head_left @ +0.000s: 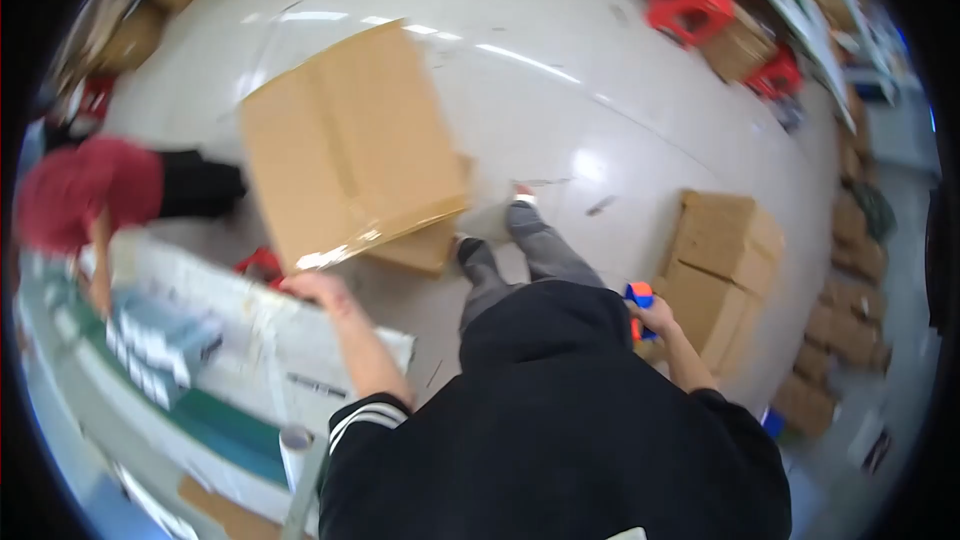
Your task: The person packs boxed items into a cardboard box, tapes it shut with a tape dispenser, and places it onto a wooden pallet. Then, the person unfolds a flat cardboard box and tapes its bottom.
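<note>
My left hand is closed on the near corner of a large cardboard box, where shiny clear tape runs along the edge. The box is tilted, with a tape seam down the middle of its face. Part of a second cardboard box shows beneath it. On the other side of my body, my right hand is wrapped round an orange and blue tape dispenser. Beside that hand, a closed cardboard box stands on the floor.
To my left, a worktable holds grey-white cartons and a tape roll. A person in a red top bends over its far end. Red stools stand at the upper right. Several cardboard boxes line the right side.
</note>
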A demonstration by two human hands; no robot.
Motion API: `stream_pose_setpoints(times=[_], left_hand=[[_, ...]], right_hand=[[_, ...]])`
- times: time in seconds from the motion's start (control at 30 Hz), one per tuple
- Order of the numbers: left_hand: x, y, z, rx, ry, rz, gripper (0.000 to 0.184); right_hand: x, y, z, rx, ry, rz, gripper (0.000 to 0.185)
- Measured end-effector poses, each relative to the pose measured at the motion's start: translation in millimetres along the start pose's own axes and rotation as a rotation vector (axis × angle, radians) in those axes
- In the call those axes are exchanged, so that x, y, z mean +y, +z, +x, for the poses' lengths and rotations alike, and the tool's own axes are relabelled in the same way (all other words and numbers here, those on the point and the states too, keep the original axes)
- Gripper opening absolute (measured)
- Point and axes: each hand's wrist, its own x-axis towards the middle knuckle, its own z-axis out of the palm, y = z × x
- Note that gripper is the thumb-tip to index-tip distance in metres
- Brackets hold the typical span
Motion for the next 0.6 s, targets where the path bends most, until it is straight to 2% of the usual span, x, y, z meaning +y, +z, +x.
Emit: stream_pose_setpoints(times=[0.03,0.07,0.1,0.13,0.17,0.2,0.23,0.3,0.43,0.57,0.6], left_hand=[[-25,-54,-22,-0.073,0.177,-0.003,0.037],[-51,-112,-46,-0.145,0.346,-0.017,0.034],[-14,-60,-18,-0.132,0.291,0.027,0.033],[28,15,32,0.031,0.109,0.033,0.025],[17,6,18,0.012,0.233,0.057,0.026],[-2,28,22,0.053,0.258,0.059,0.027],[-14,35,19,-0.114,0.302,0.025,0.032],[-8,5,22,-0.092,0.37,-0.03,0.024],[-13,0,-42,0.019,0.003,-0.516,0.024],[-28,-4,-68,0.103,-0.091,-0.679,0.025],[-28,-6,-72,0.113,-0.092,-0.693,0.025]], right_hand=[[15,4,16,0.074,-0.026,0.054,0.057],[19,-6,23,0.051,-0.032,0.042,0.06],[30,0,47,0.059,-0.043,0.071,0.062],[29,-2,54,0.043,0.005,0.05,0.064],[12,-9,41,0.057,0.05,0.063,0.064],[-9,-14,39,0.053,0.015,0.054,0.063],[-16,-19,41,0.05,-0.019,0.045,0.063],[12,-17,60,0.043,0.027,0.136,0.062],[36,10,74,0.039,0.067,0.198,0.061],[38,50,55,0.014,0.14,0.26,0.057],[45,57,53,-0.001,0.16,0.274,0.05]])
